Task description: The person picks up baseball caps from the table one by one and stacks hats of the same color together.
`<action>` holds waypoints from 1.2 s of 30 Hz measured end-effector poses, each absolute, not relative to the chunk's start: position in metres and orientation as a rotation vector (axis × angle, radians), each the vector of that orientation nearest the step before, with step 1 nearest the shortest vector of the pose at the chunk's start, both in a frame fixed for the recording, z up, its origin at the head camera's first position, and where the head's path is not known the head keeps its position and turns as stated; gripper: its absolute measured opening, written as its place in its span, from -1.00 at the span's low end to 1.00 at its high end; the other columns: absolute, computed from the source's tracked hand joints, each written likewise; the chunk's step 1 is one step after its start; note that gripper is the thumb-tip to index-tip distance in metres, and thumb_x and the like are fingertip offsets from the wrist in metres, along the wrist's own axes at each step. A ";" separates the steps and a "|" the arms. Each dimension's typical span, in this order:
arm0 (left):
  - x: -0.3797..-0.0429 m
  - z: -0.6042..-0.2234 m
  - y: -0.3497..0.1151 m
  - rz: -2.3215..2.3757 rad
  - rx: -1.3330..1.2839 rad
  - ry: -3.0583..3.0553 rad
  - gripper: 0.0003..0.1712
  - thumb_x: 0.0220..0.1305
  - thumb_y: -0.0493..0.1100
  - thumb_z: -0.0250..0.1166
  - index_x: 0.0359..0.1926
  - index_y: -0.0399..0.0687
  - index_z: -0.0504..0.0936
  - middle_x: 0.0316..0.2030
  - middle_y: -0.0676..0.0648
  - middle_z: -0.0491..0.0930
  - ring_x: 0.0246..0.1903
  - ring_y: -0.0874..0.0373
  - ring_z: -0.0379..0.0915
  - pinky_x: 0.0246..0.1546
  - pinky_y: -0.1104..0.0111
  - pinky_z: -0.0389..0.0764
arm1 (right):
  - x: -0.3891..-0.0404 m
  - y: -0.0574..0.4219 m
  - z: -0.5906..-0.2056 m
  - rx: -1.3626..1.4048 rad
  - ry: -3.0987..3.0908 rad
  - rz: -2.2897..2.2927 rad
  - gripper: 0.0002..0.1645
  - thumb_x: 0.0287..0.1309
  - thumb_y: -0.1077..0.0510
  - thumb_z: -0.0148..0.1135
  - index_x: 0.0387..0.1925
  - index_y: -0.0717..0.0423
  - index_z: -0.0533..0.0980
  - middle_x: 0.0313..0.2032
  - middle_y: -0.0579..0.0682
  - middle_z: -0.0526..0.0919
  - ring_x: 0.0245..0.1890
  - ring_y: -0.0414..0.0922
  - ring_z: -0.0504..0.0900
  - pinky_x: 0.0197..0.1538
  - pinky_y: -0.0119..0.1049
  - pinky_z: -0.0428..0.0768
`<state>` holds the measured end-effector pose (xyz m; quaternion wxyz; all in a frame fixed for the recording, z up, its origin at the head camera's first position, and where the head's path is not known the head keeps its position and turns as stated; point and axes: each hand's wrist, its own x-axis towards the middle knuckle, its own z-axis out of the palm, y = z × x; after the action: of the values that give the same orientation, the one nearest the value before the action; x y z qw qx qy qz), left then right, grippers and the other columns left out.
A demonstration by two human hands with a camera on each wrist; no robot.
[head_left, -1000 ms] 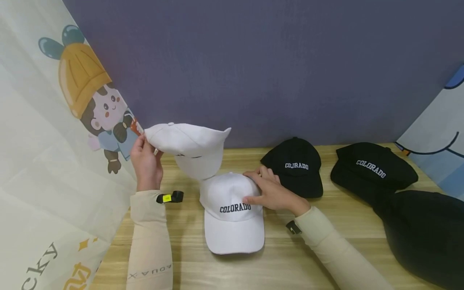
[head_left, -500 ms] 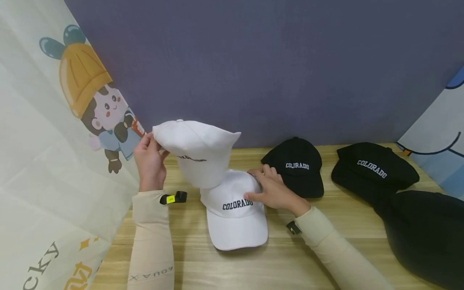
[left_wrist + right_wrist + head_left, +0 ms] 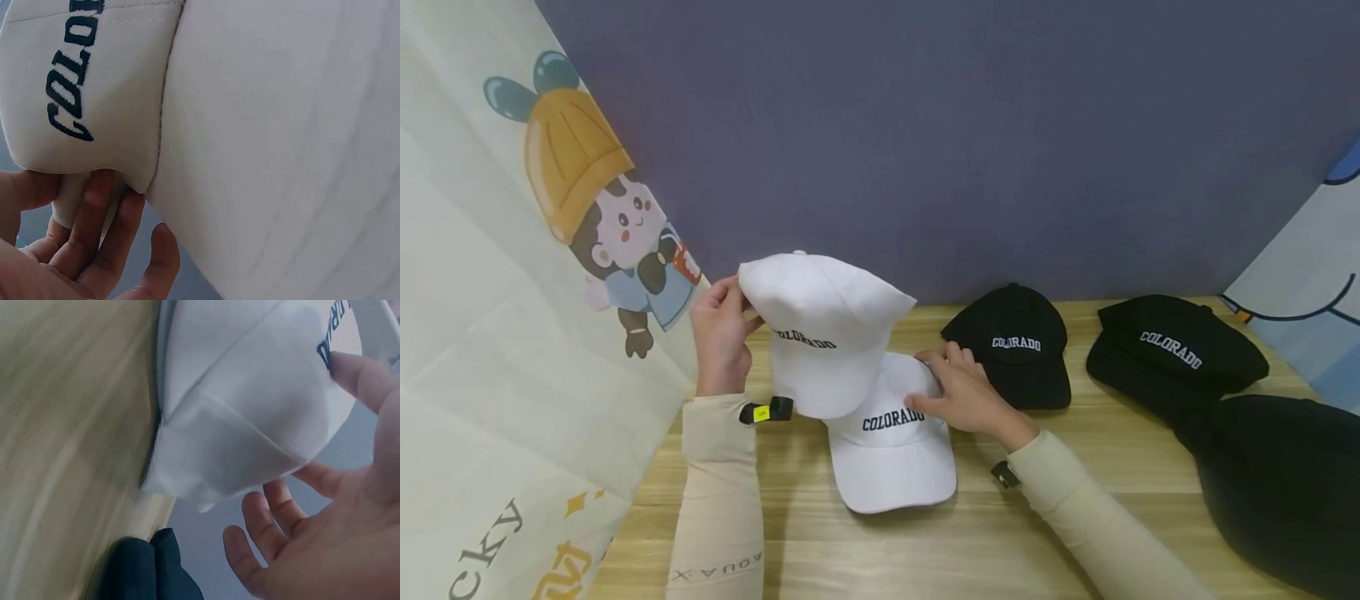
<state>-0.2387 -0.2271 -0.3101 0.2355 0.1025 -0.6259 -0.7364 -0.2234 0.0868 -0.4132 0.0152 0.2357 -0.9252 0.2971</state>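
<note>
In the head view, a white cap [image 3: 820, 308] with black COLORADO lettering hangs in the air, brim down. My left hand [image 3: 722, 329] pinches its left rear edge; the left wrist view shows the thumb and fingers [image 3: 122, 228] around the cap's lower edge. A second white COLORADO cap [image 3: 891, 479] sits on the wooden table, partly covered by the raised cap's brim. My right hand [image 3: 966, 387] rests on the right of its crown. In the right wrist view, the thumb [image 3: 362, 375] touches near the lettering and the forefinger lies against the crown, with the other fingers spread loosely.
A black COLORADO cap [image 3: 1018, 367] lies just behind my right hand. Farther right are another black cap [image 3: 1172, 350] and a large black shape [image 3: 1277, 492] cut by the frame edge. A dark blue-grey wall [image 3: 955, 150] rises behind the table [image 3: 1022, 542].
The raised white cap has moved right and tilted upright, its lettering now showing and its brim overlapping the second cap. That cap has shifted slightly right and back under my nearly still right hand.
</note>
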 end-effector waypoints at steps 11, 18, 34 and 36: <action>-0.242 -0.316 -0.218 -2.038 0.242 -1.827 -0.77 0.52 -0.04 0.19 -0.27 0.03 0.68 -0.26 0.05 0.62 -0.21 0.17 0.59 -0.23 0.34 0.73 | -0.225 0.085 -0.418 0.589 -2.880 0.968 -0.18 0.16 -0.25 0.42 0.31 0.09 0.45 -0.06 0.08 0.39 -0.10 0.03 0.27 -0.11 -0.16 0.21; -0.244 -0.319 -0.212 -2.061 0.223 -1.885 -0.78 0.52 -0.04 0.20 -0.25 0.01 0.69 -0.26 0.05 0.64 -0.19 0.16 0.63 -0.21 0.31 0.75 | -0.226 0.086 -0.418 0.537 -2.870 1.005 -0.18 0.17 -0.24 0.43 0.33 0.05 0.42 -0.02 0.10 0.39 -0.07 0.04 0.27 -0.09 -0.14 0.22; -0.245 -0.324 -0.203 -2.040 0.159 -2.032 -0.75 0.51 -0.03 0.20 -0.23 -0.10 0.65 -0.29 0.03 0.67 -0.21 0.18 0.69 -0.18 0.20 0.77 | -0.234 0.098 -0.412 0.559 -2.797 1.104 -0.25 0.24 -0.03 0.34 0.35 0.21 0.37 -0.01 0.18 0.41 -0.05 0.06 0.27 -0.02 -0.10 0.21; -0.245 -0.324 -0.202 -2.029 0.166 -2.061 -0.75 0.52 -0.04 0.19 -0.18 -0.13 0.65 -0.24 0.02 0.66 -0.19 0.18 0.69 -0.14 0.18 0.76 | -0.235 0.101 -0.410 0.557 -2.753 1.132 -0.41 0.29 0.04 0.29 0.25 0.23 0.41 -0.05 0.19 0.42 -0.06 0.06 0.29 -0.02 -0.09 0.22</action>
<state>-0.2449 -0.2024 -0.3239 0.1221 0.0567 -0.7063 -0.6950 -0.2349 0.1008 -0.4100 0.0566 0.1837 -0.9076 0.3732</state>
